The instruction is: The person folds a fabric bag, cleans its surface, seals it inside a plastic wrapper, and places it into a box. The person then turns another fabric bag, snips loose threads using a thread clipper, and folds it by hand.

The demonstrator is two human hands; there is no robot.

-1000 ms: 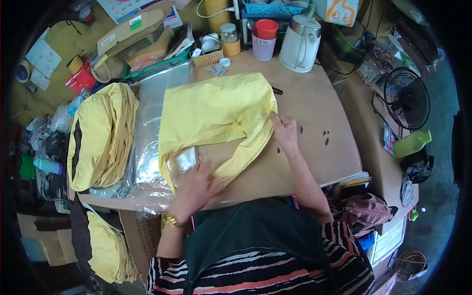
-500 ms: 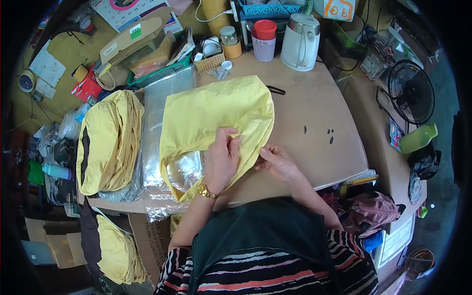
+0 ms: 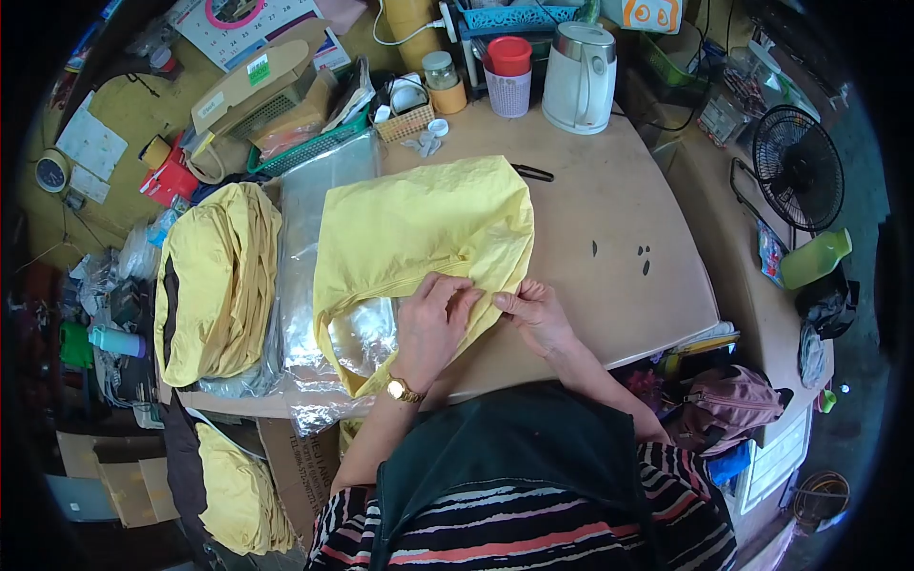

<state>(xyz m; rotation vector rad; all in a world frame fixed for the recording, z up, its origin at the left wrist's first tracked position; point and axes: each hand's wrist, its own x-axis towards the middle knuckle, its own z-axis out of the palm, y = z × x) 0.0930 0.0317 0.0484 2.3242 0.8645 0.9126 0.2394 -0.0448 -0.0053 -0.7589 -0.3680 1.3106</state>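
Note:
A yellow fabric piece [image 3: 419, 214], sewn like a bag with a long curved strap-like edge, lies in front of me on the table. My left hand [image 3: 433, 324], with a gold watch at the wrist, pinches the fabric near its lower right edge. Close beside it, my right hand [image 3: 535, 316] grips the same edge between thumb and fingers. Under the fabric are clear plastic sheets [image 3: 297, 228], which show through the curved opening. A stack of folded yellow fabric pieces [image 3: 224, 285] sits to the left.
A white kettle [image 3: 579, 81], a lilac cup with a red one [image 3: 507, 81] and a green basket [image 3: 309, 143] stand along the back. A black tool [image 3: 533, 172] lies beyond the fabric. On the right is a black fan [image 3: 798, 168]; more yellow pieces [image 3: 238, 495] hang lower left.
My left hand has moved slightly right and down along the fabric, its fingers now nearer my right hand. My right hand has barely shifted and still pinches the edge.

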